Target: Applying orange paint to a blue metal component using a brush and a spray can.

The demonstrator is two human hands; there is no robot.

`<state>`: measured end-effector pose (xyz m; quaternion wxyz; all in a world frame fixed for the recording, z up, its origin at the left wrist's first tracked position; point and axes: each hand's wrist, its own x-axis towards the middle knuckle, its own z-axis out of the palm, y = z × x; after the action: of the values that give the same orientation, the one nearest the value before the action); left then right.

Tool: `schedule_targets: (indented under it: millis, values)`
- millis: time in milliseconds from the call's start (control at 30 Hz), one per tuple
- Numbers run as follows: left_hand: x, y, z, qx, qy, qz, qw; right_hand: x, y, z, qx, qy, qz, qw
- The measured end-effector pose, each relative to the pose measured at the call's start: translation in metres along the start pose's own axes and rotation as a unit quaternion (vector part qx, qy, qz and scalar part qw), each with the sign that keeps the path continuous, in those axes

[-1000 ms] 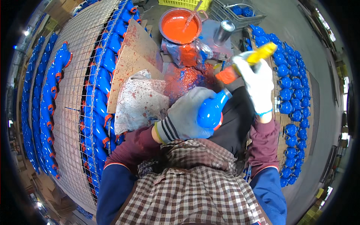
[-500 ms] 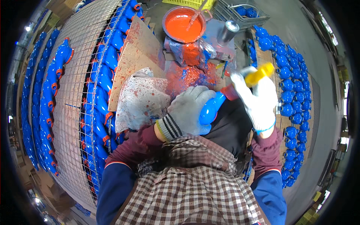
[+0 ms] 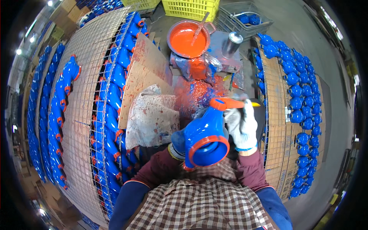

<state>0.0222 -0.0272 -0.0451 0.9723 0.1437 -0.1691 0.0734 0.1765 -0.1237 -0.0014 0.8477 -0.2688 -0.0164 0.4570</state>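
A blue pipe fitting (image 3: 207, 126) with orange-painted rims is tilted over my lap, its wide open end facing me. My left hand (image 3: 177, 142), in a paint-stained glove, grips it from the left; most of the fingers are hidden behind it. In my white-gloved right hand (image 3: 243, 126) is a paintbrush (image 3: 235, 104) with a yellow handle and orange bristle end. The bristles meet the orange rim at the fitting's narrow far end. Beyond my hands stands a pan of orange paint (image 3: 188, 39) with a stick (image 3: 200, 28) leaning in it.
Blue fittings with orange rims (image 3: 111, 111) fill the wire rack (image 3: 86, 92) at left. A stained cloth (image 3: 151, 115) hangs by a board (image 3: 147, 57). At right, rows of blue fittings (image 3: 297, 103) lie on cardboard (image 3: 276, 142). A metal can (image 3: 232, 45) and crates (image 3: 191, 8) stand ahead.
The fitting has been turned so its wide opening faces me. My right hand has moved left and down, bringing the brush against its far rim. My head view has shifted slightly.
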Motion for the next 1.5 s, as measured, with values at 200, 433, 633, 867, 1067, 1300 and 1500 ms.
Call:
schedule_targets:
  millis: [200,433,633,867,1067,1300,1500]
  values:
    - [0.015,-0.013,-0.006,-0.203,-0.155,-0.009,0.967,0.024,0.011,0.009,0.135,-0.134,0.134,0.973]
    - [0.01,0.052,0.059,0.601,0.109,0.011,0.792,0.025,-0.043,0.035,-0.135,-0.083,-0.098,0.983]
    - [0.024,0.052,0.047,0.809,0.063,0.197,0.55,-0.009,-0.063,0.064,-0.41,-0.02,-0.23,0.882]
    - [0.019,0.059,0.048,0.851,0.057,0.295,0.431,-0.013,-0.053,0.067,-0.207,0.074,-0.163,0.962]
    - [0.015,0.065,0.051,0.872,0.035,0.303,0.383,-0.018,-0.039,0.055,-0.291,0.089,-0.142,0.942]
    - [0.017,0.066,0.061,0.906,-0.041,0.329,0.263,-0.021,-0.051,0.071,-0.393,0.089,-0.147,0.903]
    - [0.017,0.063,0.064,0.913,-0.07,0.266,0.301,-0.019,-0.076,0.094,-0.709,0.016,-0.176,0.683]
